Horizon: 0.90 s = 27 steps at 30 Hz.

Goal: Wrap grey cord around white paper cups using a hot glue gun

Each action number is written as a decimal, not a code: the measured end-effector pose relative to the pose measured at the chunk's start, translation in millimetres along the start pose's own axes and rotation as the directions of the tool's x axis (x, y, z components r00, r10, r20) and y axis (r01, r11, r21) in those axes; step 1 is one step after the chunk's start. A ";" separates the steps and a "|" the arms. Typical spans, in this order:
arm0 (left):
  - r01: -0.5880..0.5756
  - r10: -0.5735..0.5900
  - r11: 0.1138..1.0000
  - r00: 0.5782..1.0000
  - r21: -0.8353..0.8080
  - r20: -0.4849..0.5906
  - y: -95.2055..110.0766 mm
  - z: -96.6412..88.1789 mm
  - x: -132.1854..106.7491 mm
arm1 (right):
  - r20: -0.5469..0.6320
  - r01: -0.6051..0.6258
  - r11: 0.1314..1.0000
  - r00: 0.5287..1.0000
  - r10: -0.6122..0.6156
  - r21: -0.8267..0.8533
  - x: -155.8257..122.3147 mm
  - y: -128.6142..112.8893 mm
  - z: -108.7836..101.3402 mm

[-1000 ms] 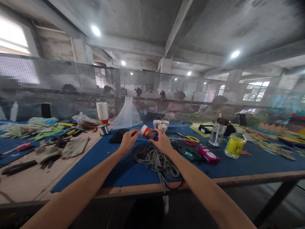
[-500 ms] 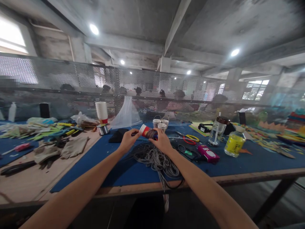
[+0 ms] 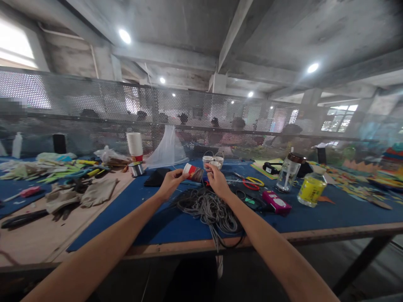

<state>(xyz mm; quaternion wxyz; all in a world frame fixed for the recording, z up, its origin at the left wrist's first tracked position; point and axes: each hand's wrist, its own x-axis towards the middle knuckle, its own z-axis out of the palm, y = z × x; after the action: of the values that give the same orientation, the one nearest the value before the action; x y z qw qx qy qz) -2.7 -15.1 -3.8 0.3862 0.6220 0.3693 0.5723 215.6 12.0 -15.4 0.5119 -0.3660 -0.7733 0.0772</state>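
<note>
Tilted cup (image 3: 190, 171), white, red, brownish

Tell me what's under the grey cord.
The blue mat shows around the cord, and a few strands cross the wooden edge below. Whatever lies beneath the cord's middle is covered.

The left hand (image 3: 170, 184), right hand (image 3: 218, 181) and both arms (image 3: 122, 226) are left bare. Black cloth (image 3: 193, 280) is worn on the legs, and a whitish shoe (image 3: 220, 266) is seen.
</note>
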 end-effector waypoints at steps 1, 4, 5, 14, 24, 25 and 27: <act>0.005 -0.005 1.000 0.999 0.002 0.032 -0.2 0.0 0.0 | 0.032 -0.007 1.000 0.999 0.006 0.015 0.4 0.8 0.6; 0.012 -0.012 1.000 0.996 0.001 0.093 -1.8 -0.9 0.6 | 0.096 -0.008 0.999 0.995 0.003 0.048 0.0 -0.3 2.8; 0.012 -0.012 1.000 0.995 0.000 0.103 -2.5 -1.3 0.9 | 0.091 -0.013 0.998 0.996 0.008 0.057 -0.2 -0.9 3.4; 0.057 -0.051 0.995 0.995 -0.078 0.082 -3.4 -1.4 1.4 | -0.057 -0.086 0.995 0.994 0.088 0.051 2.2 1.6 -1.1; 0.047 -0.055 0.996 0.993 -0.077 -0.104 -5.3 -6.6 6.0 | -0.129 -0.009 1.000 0.992 0.009 0.006 4.0 -19.2 -15.3; 0.036 -0.046 0.997 0.990 -0.071 -0.137 -7.4 -8.3 7.5 | -0.121 -0.003 1.000 0.993 0.004 0.008 3.7 -20.2 -16.1; 0.035 -0.045 0.998 0.976 -0.055 -0.211 -13.0 -12.7 11.4 | -0.111 0.010 1.000 0.994 -0.010 0.007 2.7 -21.4 -17.4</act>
<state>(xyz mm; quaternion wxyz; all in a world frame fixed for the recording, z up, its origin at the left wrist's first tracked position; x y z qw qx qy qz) -14.7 1.4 -10.1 0.3719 0.5398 0.4060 0.6367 219.4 -6.1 5.2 0.5558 -0.3639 -0.7453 0.0571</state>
